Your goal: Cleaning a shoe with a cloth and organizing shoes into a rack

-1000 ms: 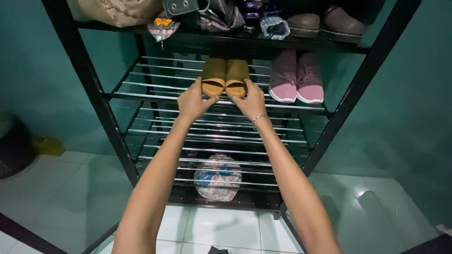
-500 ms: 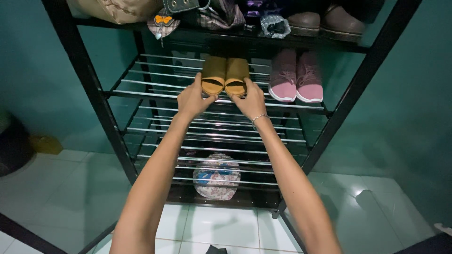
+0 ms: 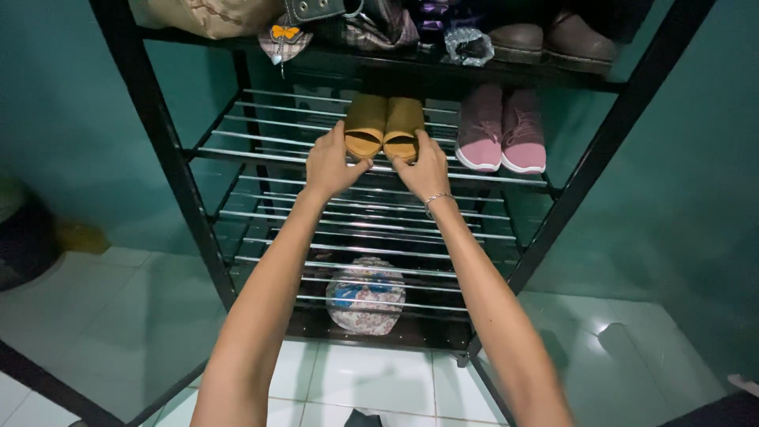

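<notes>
A home, likely an entry corner: a black wire shoe rack (image 3: 174, 170) holding pink sneakers (image 3: 500, 130), bags, against teal walls, tiled floor (image 3: 111, 308).

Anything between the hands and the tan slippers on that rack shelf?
Nothing visible. The left hand and right hand already touch the front ends of the tan slippers on the wire shelf. The pink sneakers sit apart to the right, clear of both hands.
</notes>
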